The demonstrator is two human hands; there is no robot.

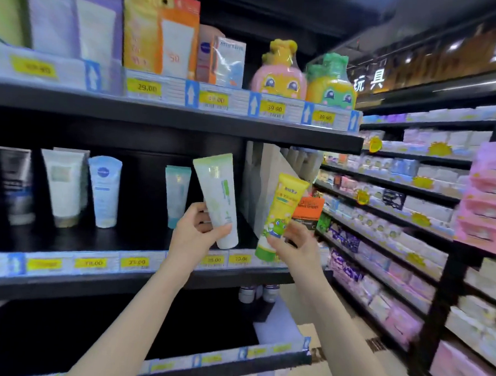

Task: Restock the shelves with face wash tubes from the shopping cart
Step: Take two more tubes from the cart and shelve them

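My left hand grips a white and pale green face wash tube, cap end down, tilted left, just over the front of the middle shelf. My right hand holds a yellow tube with a green cartoon frog by its lower end, off the shelf's right end. On the middle shelf stand a teal tube, a light blue tube, a white tube and a dark tube. The shopping cart is out of view.
The top shelf carries boxed sunscreens and two cartoon-shaped bottles. Yellow price tags line the shelf edges. An aisle of pastel packs runs off to the right. Small bottles sit on the shelf below.
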